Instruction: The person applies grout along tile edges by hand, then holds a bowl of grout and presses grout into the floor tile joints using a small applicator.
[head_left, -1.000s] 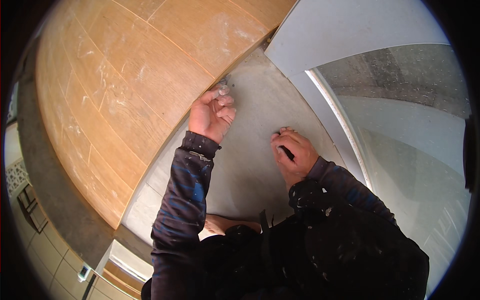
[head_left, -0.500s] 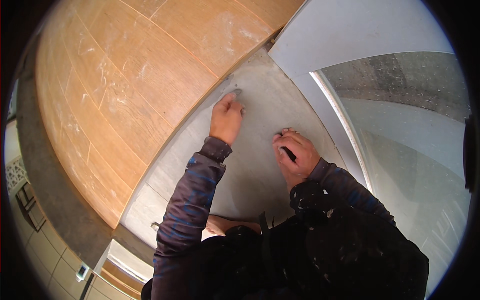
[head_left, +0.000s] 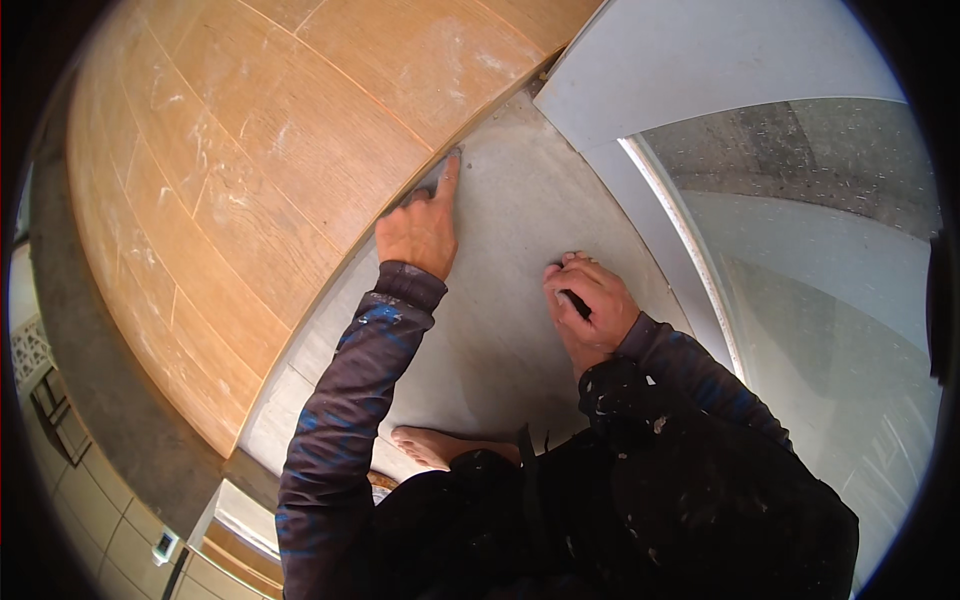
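My left hand [head_left: 420, 228] is stretched over a grey slab [head_left: 505, 240], beside the edge of a wood-look plank surface [head_left: 290, 130]. Its index finger points forward, the tip touching the slab close to that edge. The other fingers bend toward the seam, and I see nothing held. At right, my right hand [head_left: 600, 305] is curled low over my right foot [head_left: 585, 350], whose toes show past the fingers. A dark patch lies inside its curl; whether that is an object or shadow I cannot tell.
A pale grey panel [head_left: 700, 60] and a dusty glass pane [head_left: 830, 290] with a white edge strip [head_left: 680, 245] bound the right side. My left bare foot [head_left: 440, 447] rests on the slab. Far left runs a dark grey border [head_left: 90, 330], with floor tiles [head_left: 95, 490] beyond.
My left hand has shifted left and slightly forward to the plank edge, going from a pinch to an outstretched index finger. My right hand has stayed in place. More of my left foot shows.
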